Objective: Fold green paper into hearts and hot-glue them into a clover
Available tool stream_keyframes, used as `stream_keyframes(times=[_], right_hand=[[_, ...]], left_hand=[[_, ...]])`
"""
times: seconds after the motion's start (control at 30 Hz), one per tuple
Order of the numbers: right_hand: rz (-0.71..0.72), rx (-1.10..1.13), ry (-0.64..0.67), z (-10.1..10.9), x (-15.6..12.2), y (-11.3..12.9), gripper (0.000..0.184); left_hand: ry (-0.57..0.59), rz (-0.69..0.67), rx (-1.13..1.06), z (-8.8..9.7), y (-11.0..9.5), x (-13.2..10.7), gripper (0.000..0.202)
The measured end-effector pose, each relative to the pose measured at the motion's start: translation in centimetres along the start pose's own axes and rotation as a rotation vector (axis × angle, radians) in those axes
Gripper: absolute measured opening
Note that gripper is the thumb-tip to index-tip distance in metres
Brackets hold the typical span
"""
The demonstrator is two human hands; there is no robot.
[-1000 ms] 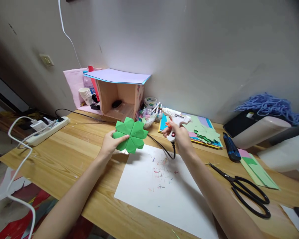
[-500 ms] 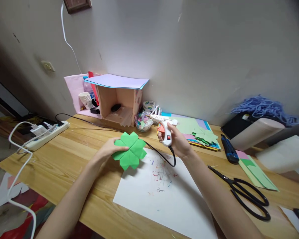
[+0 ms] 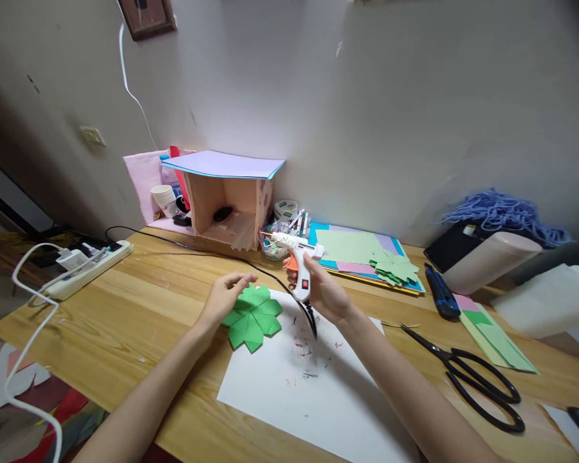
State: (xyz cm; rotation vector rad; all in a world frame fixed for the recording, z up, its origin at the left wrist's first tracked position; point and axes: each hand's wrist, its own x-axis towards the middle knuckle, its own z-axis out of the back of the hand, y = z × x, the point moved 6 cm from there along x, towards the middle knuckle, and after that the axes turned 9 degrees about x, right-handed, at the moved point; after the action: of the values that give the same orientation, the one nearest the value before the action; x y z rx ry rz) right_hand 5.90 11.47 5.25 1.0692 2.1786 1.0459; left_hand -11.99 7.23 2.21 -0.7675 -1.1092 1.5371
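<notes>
My right hand (image 3: 321, 289) grips a white hot glue gun (image 3: 299, 257) with an orange trigger and a red switch, its nozzle pointing left. A black cord hangs from the handle. My left hand (image 3: 226, 297) hovers at the upper left edge of a green folded-paper flower (image 3: 253, 318), fingers stretched out and nothing visible in them. The flower lies partly on a white sheet (image 3: 289, 392) with coloured marks and partly on the wooden table (image 3: 174, 283).
Black scissors (image 3: 463, 373) and a blue cutter (image 3: 442, 290) are at the right. Behind stand a cardboard box (image 3: 224, 166) with a lilac top, a tub of pens (image 3: 280, 247) and coloured paper (image 3: 352, 244) under light-green cutouts (image 3: 394, 265). A power strip (image 3: 89, 267) sits left.
My left hand has let go of the green paper flower, which now lies down on the sheet and table. The glue gun has moved left and slightly lower in my right hand.
</notes>
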Motion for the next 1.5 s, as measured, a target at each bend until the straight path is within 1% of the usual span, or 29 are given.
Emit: stream_keyframes(times=[0.07, 0.13, 0.23, 0.33, 0.43, 0.53, 0.6, 0.67, 0.73, 0.8, 0.87, 0.93, 0.97, 1.0, 1.03, 1.07, 1.1, 1.13, 1.2, 1.23, 1.33, 1.4, 1.43, 1.5], right_hand=[[-0.029, -0.019, 0.026, -0.7, -0.1, -1.1, 0.035], [-0.058, -0.021, 0.054, -1.5, -0.3, -2.2, 0.036], [-0.082, -0.014, 0.104, -2.4, -0.6, -3.5, 0.038], [-0.072, -0.025, 0.130, -2.7, -0.7, -4.5, 0.041], [-0.041, -0.051, 0.105, -2.4, -0.7, -5.2, 0.041], [-0.026, -0.065, 0.050, -1.9, -0.5, -5.6, 0.040], [-0.019, -0.039, 0.011, -1.4, -0.2, -5.5, 0.039], [0.014, -0.006, -0.039, -0.8, 0.1, -4.7, 0.038], [0.072, 0.017, -0.100, 0.0, 0.3, -3.5, 0.036], [0.130, 0.034, -0.147, 1.0, 0.4, -1.9, 0.032], [0.170, 0.044, -0.153, 1.7, 0.2, -0.1, 0.031], [0.189, 0.027, -0.143, 2.4, -0.2, 1.7, 0.029], [0.189, 0.006, -0.137, 2.7, -0.5, 2.5, 0.029], [0.187, -0.021, -0.131, 2.9, -0.8, 3.3, 0.027], [0.185, -0.050, -0.122, 3.2, -1.0, 4.0, 0.026], [0.184, -0.081, -0.108, 3.3, -1.3, 4.6, 0.024], [0.186, -0.110, -0.095, 3.4, -1.5, 5.1, 0.023], [0.190, -0.138, -0.085, 3.5, -1.7, 5.6, 0.022], [0.200, -0.182, -0.082, 3.8, -1.7, 6.1, 0.021], [0.207, -0.197, -0.089, 4.0, -1.6, 6.2, 0.022], [0.240, -0.206, -0.124, 4.7, -0.8, 6.0, 0.025], [0.265, -0.180, -0.175, 5.5, -0.2, 5.6, 0.028], [0.279, -0.160, -0.212, 5.9, 0.0, 5.4, 0.029], [0.272, -0.093, -0.265, 6.6, 0.4, 5.1, 0.031]], left_hand=[[0.059, 0.041, -0.103, -1.0, -0.1, -0.5, 0.034], [0.074, 0.058, -0.202, -1.7, 0.0, -0.8, 0.035], [0.026, 0.089, -0.333, -2.0, 0.7, -0.9, 0.035], [-0.003, 0.135, -0.433, -2.1, 1.4, -0.9, 0.032], [-0.002, 0.159, -0.500, -2.2, 1.4, -1.1, 0.027], [-0.028, 0.176, -0.508, -2.2, 1.2, -1.4, 0.027], [-0.053, 0.185, -0.509, -2.1, 1.1, -1.4, 0.029], [-0.099, 0.193, -0.521, -1.4, 1.3, -0.9, 0.031], [-0.193, 0.196, -0.533, 0.2, 2.0, 0.0, 0.033], [-0.358, 0.175, -0.551, 3.3, 3.2, 1.2, 0.031], [-0.585, 0.170, -0.543, 7.2, 4.8, 2.0, 0.025], [-0.856, 0.182, -0.417, 11.1, 6.2, 2.0, 0.021], [-0.924, 0.180, -0.384, 12.3, 6.7, 2.0, 0.021], [-0.962, 0.177, -0.362, 13.1, 7.0, 2.0, 0.023], [-0.990, 0.165, -0.335, 13.5, 7.0, 1.9, 0.025], [-1.000, 0.145, -0.300, 13.4, 6.8, 1.9, 0.026], [-0.970, 0.109, -0.241, 12.8, 6.0, 2.1, 0.024], [-0.881, 0.037, -0.111, 11.7, 4.7, 2.6, 0.024], [-0.663, -0.113, 0.053, 8.3, 1.4, 4.0, 0.023], [-0.586, -0.170, 0.110, 6.5, -0.3, 4.8, 0.024], [-0.429, -0.273, 0.278, 1.6, -4.9, 7.4, 0.023], [-0.330, -0.297, 0.453, -1.2, -7.0, 9.1, 0.027], [-0.301, -0.308, 0.544, -2.3, -7.7, 9.8, 0.031], [-0.263, -0.342, 0.639, -4.0, -8.4, 10.4, 0.031]])
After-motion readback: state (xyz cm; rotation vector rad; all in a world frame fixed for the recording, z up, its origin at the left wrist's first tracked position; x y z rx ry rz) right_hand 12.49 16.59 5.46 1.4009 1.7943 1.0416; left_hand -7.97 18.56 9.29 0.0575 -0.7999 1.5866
